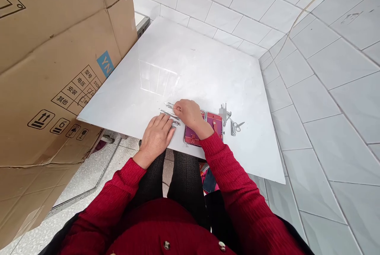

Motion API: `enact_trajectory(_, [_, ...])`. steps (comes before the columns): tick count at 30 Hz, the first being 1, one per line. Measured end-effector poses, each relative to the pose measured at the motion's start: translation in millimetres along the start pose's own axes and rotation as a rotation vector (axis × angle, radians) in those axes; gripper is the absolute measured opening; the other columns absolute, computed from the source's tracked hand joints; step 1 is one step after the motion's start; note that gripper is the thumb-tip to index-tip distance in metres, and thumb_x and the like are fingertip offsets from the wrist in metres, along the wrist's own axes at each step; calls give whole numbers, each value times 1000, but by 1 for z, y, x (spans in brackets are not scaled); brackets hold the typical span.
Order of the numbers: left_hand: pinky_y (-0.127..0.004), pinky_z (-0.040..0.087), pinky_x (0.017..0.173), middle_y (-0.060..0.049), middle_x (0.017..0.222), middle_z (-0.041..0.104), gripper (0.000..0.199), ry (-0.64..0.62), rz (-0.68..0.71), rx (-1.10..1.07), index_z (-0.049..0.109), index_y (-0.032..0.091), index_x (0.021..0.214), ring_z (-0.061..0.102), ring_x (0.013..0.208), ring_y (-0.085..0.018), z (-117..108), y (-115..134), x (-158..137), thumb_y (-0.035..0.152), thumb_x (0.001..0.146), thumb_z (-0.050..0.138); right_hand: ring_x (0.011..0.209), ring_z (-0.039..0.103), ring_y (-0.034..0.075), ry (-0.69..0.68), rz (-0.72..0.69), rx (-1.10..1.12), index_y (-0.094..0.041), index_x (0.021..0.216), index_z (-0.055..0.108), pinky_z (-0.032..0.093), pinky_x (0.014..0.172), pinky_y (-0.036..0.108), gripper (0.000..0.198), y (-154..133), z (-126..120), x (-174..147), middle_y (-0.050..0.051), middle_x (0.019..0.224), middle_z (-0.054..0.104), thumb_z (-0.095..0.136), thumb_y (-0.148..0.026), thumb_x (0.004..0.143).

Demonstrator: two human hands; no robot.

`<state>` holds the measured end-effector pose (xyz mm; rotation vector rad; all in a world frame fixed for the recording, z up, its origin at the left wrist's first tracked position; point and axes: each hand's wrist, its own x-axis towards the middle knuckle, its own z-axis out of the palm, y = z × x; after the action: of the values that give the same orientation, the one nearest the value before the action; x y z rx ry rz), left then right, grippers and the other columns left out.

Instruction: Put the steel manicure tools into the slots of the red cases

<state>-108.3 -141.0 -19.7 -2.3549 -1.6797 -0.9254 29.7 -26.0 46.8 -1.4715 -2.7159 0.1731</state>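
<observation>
My left hand (156,136) lies flat on the white board, fingers stretched out beside several slim metal manicure tools (169,114) and a nail clipper (175,123). Just above it, my right hand (190,114) is closed in a pinch at the ends of these tools; what its fingertips hold is hidden. Under my right wrist is an open manicure case (214,119) with a red and purple lining and small straps, partly covered by the arm. To the right of the case are small scissors (237,126) and more metal tools (226,113) in a loose pile.
The white board (202,65) serves as a tabletop over my knees. A large cardboard box (59,65) stands close along its left side. White tiled walls (326,128) border the back and right, where a thin cable (297,19) hangs.
</observation>
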Motion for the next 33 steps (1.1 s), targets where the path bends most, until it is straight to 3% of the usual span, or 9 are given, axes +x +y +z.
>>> enact_trajectory(3, [-51, 51, 110, -16, 133, 70, 32, 4, 1, -3, 67, 11, 127, 60, 132, -33, 0, 0, 0, 30, 106, 50, 84, 60, 20, 55, 28, 4, -19, 85, 72, 29, 71, 33, 25, 8, 0, 1, 7, 92, 73, 51, -18, 99])
enact_trajectory(12, [-50, 51, 110, -16, 133, 70, 32, 21, 21, 15, 67, 9, 126, 60, 131, -33, 0, 0, 0, 29, 106, 51, 85, 61, 22, -13, -15, -84, -18, 90, 73, 30, 72, 34, 27, 7, 1, 5, 8, 96, 74, 48, -18, 100])
enact_trajectory(22, [-52, 50, 110, -17, 135, 69, 32, -6, -6, -18, 67, 11, 127, 59, 133, -33, 0, 0, 0, 29, 106, 50, 98, 68, 29, -100, -189, -289, -10, 102, 71, 35, 79, 37, 26, 2, 0, 12, 18, 98, 74, 46, -13, 100])
enact_trajectory(33, [-52, 49, 111, -16, 134, 69, 33, 2, -13, -25, 67, 12, 128, 59, 133, -33, 2, -1, -1, 29, 106, 49, 92, 64, 26, 24, -66, -217, -13, 106, 65, 36, 77, 35, 19, 14, 2, 13, 14, 101, 72, 47, -17, 101])
